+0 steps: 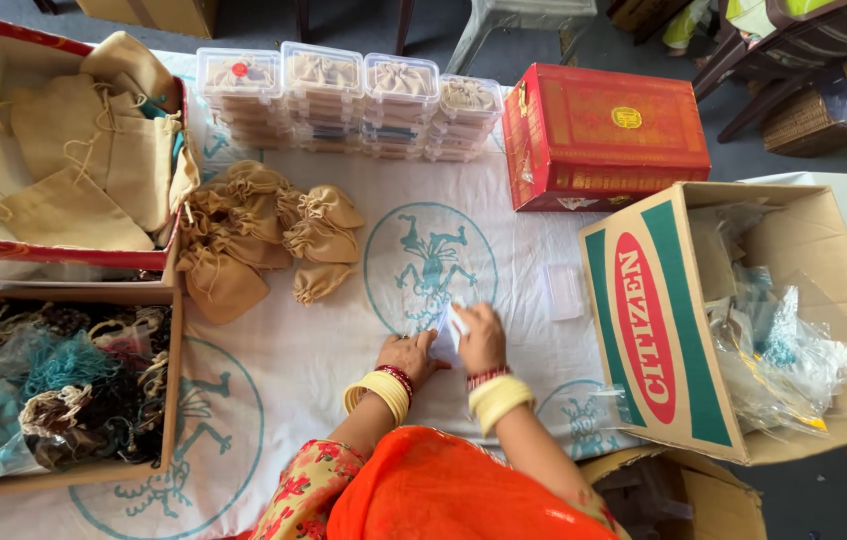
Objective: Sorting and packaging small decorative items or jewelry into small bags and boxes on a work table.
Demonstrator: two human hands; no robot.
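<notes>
Both hands worked on a small clear bag (446,333) lying on the white cloth (283,370) in the middle of the table. The left hand (408,355) pinched one edge with its fingers together, and the right hand (480,338) pinched the other. Tan pouches (258,235) sat well apart, to the left.

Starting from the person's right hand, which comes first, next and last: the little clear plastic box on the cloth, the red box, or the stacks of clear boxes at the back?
From the right hand, in the head view:
1. The little clear plastic box, just to its right on the white cloth.
2. The red box, farther back on the right.
3. The stacks of clear boxes, along the back edge, toward the left.
</notes>
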